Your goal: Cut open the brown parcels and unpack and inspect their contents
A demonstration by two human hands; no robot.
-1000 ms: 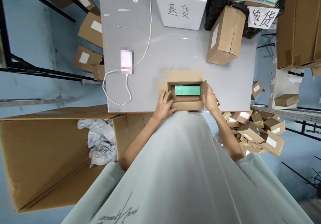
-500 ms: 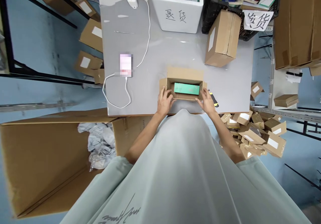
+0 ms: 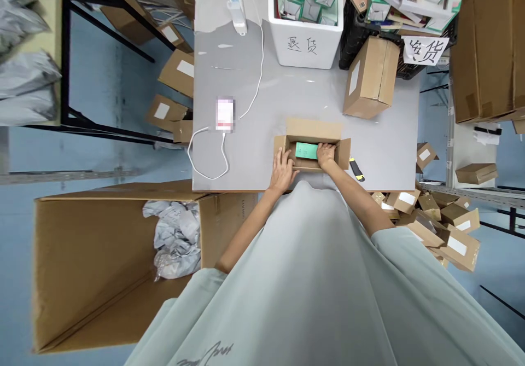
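An open cardboard box stands near the table's front edge, flaps folded outward. Inside lies a green box. My left hand is at the cardboard box's front left corner, its fingers over the left flap and its thumb along the front side. Reaching into the cardboard box, my right hand has its fingers curled over the right end of the green box and covers that end. A black and yellow utility knife lies on the table just right of the cardboard box.
A taped carton stands behind on the right, by a black crate. A white bin holds several green boxes. A blurred-out device with a white cable lies left. A large carton with crumpled wrapping stands below left.
My right hand has left the cardboard box's right edge and moved inside, onto the green box. My left hand stays at the left corner. The whole view has shifted.
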